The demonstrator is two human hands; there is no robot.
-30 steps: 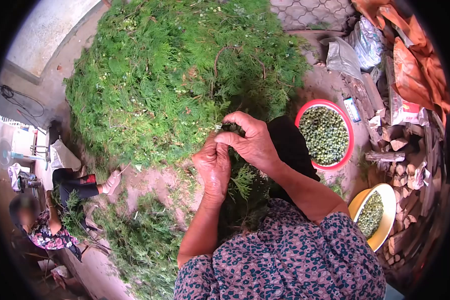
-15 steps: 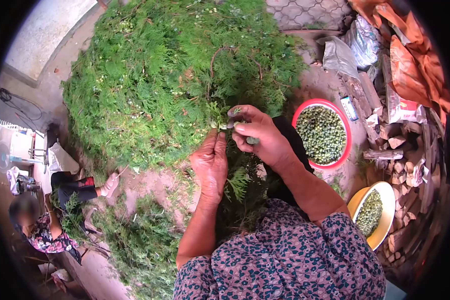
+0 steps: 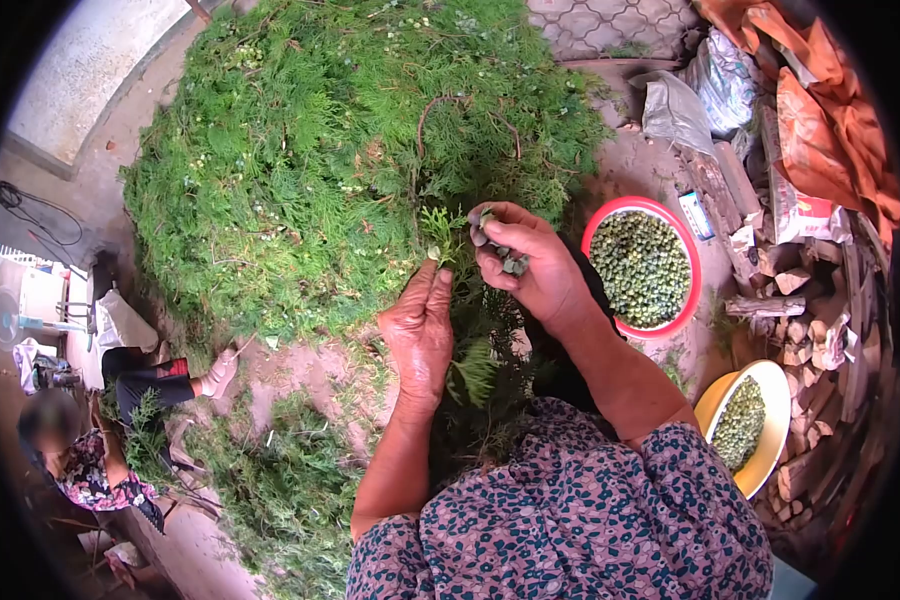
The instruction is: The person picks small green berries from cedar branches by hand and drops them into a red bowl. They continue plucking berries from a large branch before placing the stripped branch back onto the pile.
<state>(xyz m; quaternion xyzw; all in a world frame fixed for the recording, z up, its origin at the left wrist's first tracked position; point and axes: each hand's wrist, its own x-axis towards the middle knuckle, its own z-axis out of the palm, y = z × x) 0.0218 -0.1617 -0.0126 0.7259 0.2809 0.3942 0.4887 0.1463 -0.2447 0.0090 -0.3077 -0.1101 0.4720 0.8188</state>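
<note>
My left hand (image 3: 417,328) is closed, thumb and fingers pinching a leafy conifer sprig (image 3: 438,225) with a pale green cone near the fingertips. Just to its right, my right hand (image 3: 536,258) is curled around several green cones (image 3: 513,264), with thumb and index finger together at the front. A small gap separates the right fingertips from the sprig. Below the hands, more conifer branches (image 3: 475,372) lie over my lap. Beyond them spreads a big heap of green conifer branches (image 3: 280,170).
To the right stand a red-rimmed basin (image 3: 694,262) and a yellow basin (image 3: 778,400), both holding green cones. Stacked firewood (image 3: 796,470), sacks (image 3: 720,85) and an orange tarp (image 3: 832,135) line the right side. Another person (image 3: 100,455) sits at left beside a smaller branch pile (image 3: 285,490).
My right hand has drawn slightly away to the right from the sprig and turned, so more cones show in its fingers. The left hand has stayed nearly in place.
</note>
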